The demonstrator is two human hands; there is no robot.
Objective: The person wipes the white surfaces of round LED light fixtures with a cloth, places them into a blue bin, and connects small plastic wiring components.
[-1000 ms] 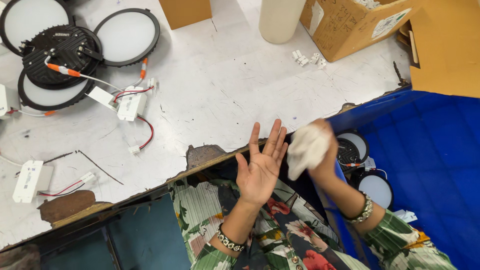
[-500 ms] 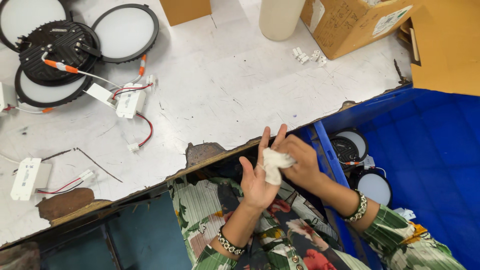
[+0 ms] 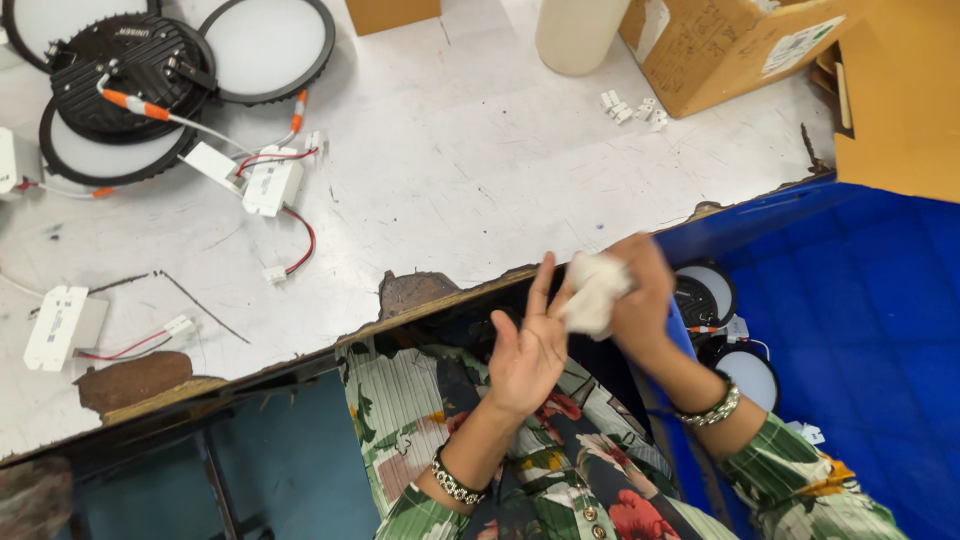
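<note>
Right hand (image 3: 640, 295) bunches a white cloth (image 3: 592, 292) in curled fingers, pressing it on our left fingertips to wipe them | left hand (image 3: 528, 345) spread flat, palm up, offering the skin | both held over our lap, off the worktop (image 3: 470, 170), clear of round lamp panels (image 3: 265, 48) and wired driver boxes (image 3: 272, 186).

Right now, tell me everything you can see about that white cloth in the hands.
The white cloth is a small crumpled wad, soft, like rag or tissue. The right hand grips it and presses it against the fingers of the open, upraised left hand. It sits in the air just past the worn table edge, above the lap.
</note>
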